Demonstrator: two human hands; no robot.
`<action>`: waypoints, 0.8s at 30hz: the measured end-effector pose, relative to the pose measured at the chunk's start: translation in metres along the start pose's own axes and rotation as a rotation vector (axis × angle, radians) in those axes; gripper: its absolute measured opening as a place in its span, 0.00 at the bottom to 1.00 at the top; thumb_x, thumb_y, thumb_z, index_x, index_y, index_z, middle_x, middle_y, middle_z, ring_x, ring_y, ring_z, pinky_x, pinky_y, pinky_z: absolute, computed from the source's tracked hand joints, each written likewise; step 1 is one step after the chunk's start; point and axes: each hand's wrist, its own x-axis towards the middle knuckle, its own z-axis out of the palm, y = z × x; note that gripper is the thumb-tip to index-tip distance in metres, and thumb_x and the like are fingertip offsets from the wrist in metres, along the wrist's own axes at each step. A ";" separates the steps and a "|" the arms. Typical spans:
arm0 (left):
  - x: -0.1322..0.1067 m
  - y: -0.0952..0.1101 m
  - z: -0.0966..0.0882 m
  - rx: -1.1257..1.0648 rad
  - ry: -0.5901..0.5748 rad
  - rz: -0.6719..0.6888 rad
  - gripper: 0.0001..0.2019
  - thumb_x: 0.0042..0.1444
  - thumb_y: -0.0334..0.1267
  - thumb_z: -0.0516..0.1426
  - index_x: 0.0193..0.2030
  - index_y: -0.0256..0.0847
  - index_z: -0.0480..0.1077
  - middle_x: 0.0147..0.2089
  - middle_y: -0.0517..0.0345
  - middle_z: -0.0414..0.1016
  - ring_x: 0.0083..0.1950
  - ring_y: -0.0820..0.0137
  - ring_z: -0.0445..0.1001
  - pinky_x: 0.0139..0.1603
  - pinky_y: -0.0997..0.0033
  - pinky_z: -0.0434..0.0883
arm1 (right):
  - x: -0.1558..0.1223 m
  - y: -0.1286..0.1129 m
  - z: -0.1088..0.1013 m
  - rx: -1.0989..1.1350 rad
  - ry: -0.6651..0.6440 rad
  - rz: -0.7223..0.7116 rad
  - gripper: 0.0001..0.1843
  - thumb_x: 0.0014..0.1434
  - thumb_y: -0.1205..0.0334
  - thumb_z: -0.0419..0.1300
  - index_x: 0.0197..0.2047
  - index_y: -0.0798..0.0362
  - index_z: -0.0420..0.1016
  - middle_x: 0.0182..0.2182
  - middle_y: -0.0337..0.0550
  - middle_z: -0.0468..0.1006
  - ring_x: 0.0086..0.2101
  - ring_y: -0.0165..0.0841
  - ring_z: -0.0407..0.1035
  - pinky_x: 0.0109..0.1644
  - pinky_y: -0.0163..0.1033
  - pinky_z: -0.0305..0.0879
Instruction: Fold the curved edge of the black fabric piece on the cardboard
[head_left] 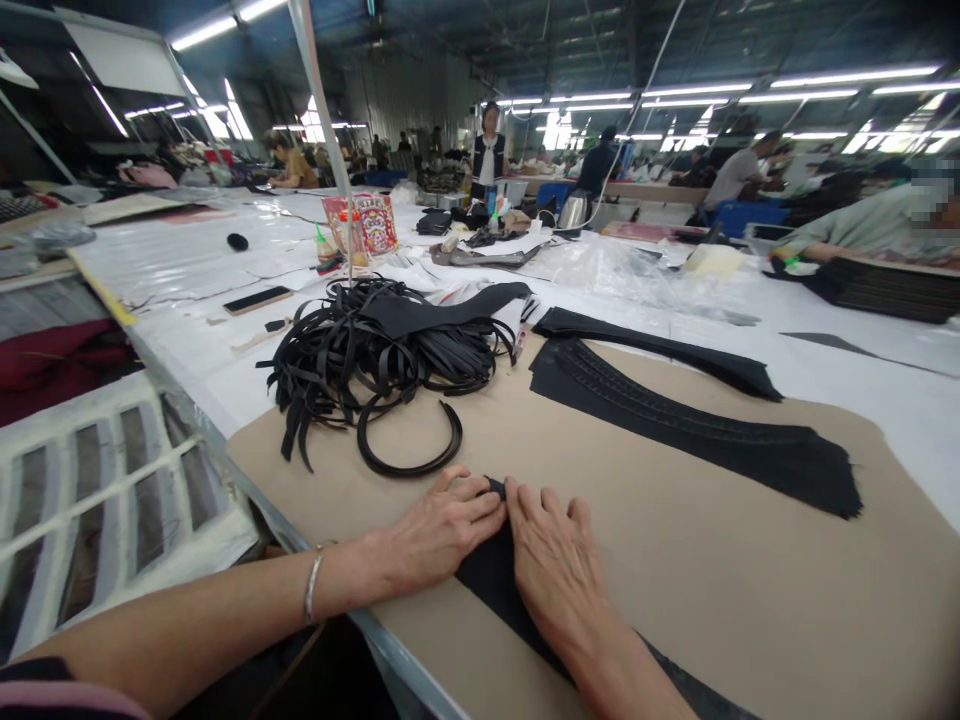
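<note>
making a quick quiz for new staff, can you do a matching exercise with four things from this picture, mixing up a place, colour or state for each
1. dark piece
2. bracelet
3. thin strips
4. patterned pack

A. mostly red
B. under the left hand and right hand
C. black, tangled in a heap
D. silver-coloured

Pairs: 1-B, 2-D, 3-C, 4-A

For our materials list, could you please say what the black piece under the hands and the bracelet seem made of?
Black piece: matte, perhaps fabric or synthetic leather; it looks thin and nearly shineless. Bracelet: probably metal, polished, given its silvery glints.
</note>
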 end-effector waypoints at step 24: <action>0.021 0.062 -0.015 0.105 0.288 -0.433 0.04 0.55 0.32 0.58 0.35 0.42 0.74 0.46 0.51 0.64 0.50 0.57 0.64 0.49 0.54 0.61 | -0.186 0.053 -0.066 0.167 0.175 0.215 0.20 0.64 0.62 0.51 0.58 0.54 0.65 0.49 0.50 0.68 0.48 0.43 0.63 0.52 0.49 0.61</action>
